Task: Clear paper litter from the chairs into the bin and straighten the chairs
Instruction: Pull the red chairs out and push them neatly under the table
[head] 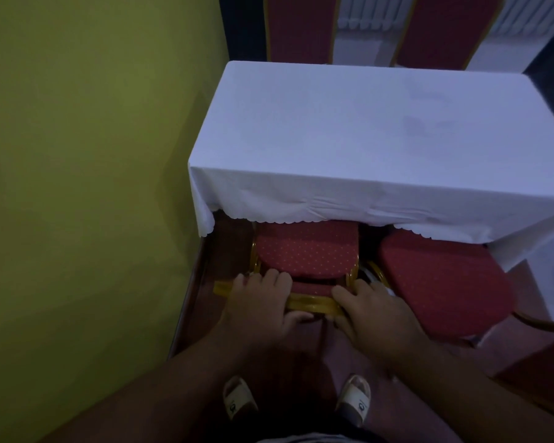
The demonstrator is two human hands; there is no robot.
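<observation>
A red dotted chair (306, 249) with a gold frame stands pushed partly under the table, its seat front hidden by the cloth. My left hand (261, 297) grips the top of its backrest at the left, and my right hand (373, 306) grips the same gold rail at the right. A second red chair (442, 282) stands to the right, turned at an angle, its seat half under the cloth. No paper litter or bin shows in this view.
A table under a white cloth (365, 135) fills the middle. A yellow-green wall (87, 155) runs close along the left. Two more red chair backs (299, 27) stand beyond the table. My sandalled feet (237, 398) are on a reddish floor.
</observation>
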